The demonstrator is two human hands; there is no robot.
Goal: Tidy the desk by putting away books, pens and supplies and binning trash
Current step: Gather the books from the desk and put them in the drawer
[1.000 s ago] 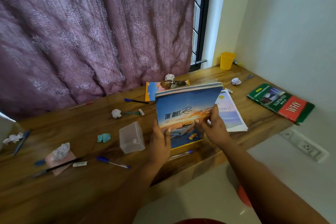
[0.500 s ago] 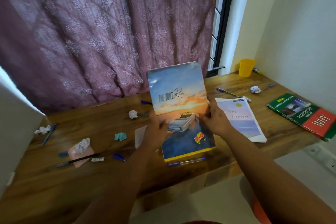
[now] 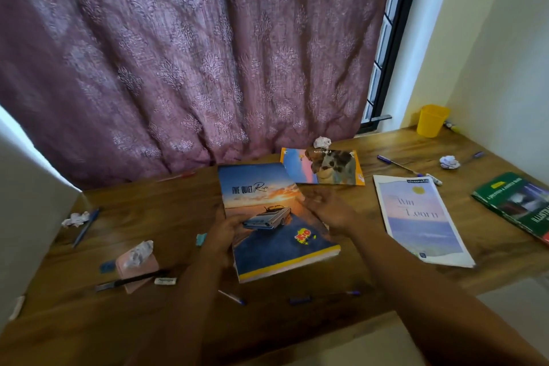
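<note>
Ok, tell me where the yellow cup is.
The yellow cup stands at the desk's far right corner, between the window frame and the wall, beyond a crumpled paper ball.
</note>
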